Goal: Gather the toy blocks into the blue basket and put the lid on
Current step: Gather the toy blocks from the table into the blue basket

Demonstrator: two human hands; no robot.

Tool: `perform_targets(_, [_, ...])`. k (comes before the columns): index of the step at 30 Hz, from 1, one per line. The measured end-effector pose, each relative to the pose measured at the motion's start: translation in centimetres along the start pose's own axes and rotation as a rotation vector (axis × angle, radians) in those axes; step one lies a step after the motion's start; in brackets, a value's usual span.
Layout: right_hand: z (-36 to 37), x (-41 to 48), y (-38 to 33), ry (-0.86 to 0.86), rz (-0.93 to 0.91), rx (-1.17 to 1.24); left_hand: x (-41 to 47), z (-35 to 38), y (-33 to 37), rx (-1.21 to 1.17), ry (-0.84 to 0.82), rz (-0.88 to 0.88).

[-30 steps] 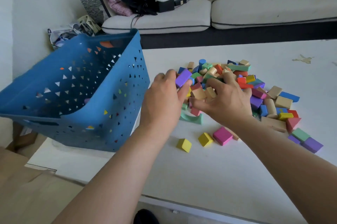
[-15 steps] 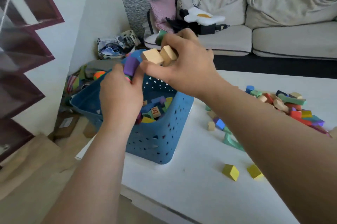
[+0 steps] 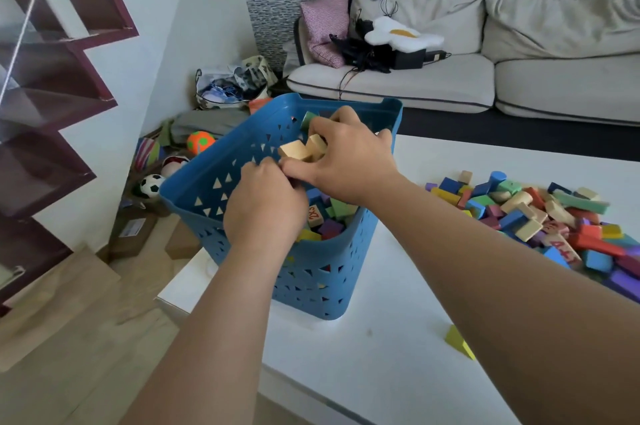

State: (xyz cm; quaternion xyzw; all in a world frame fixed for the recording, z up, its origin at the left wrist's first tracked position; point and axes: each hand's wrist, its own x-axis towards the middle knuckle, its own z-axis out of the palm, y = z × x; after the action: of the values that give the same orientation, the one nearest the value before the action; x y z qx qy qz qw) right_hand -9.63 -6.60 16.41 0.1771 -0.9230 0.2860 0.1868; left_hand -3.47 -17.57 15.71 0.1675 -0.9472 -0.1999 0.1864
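The blue basket (image 3: 322,272) with triangular holes stands at the left corner of the white table (image 3: 363,355). Several coloured blocks (image 3: 329,220) lie inside it. My right hand (image 3: 346,158) hovers over the basket, shut on a handful of blocks, among them two tan ones (image 3: 303,149) and a green one. My left hand (image 3: 266,206) is pressed against it from the left, fingers curled under the same handful; what it holds is hidden. A pile of coloured blocks (image 3: 540,217) lies on the table to the right. No lid is visible.
A single yellow block (image 3: 459,341) lies near the table's front. A pale sofa (image 3: 485,78) with cushions and a plush toy stands behind. Balls, bags and boxes (image 3: 166,165) crowd the floor left of the table, beside a dark zigzag shelf (image 3: 52,95).
Both hands scooped blocks from the pile, carried them left, and have now dropped lower into the basket's opening. The purple block seen at my left hand is out of sight.
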Motion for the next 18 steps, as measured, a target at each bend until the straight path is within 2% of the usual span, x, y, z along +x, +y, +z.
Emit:
perform_targets(5, [0.1, 0.2, 0.4, -0.036, -0.020, -0.075, -0.3, -0.1, 0.3, 0.034, 0.000, -0.013])
perform_targets(10, [0.3, 0.4, 0.8, -0.080, -0.057, -0.081, -0.5, 0.2, 0.2, -0.036, 0.036, 0.000])
perform_targets(14, [-0.2, 0.1, 0.5, -0.027, -0.066, 0.081, -0.8, 0.0, 0.8, -0.186, 0.205, 0.073])
perform_targets(18, [-1.9, -1.1, 1.0, 0.194, -0.010, 0.351, -1.6, -0.5, 1.7, -0.281, 0.312, 0.194])
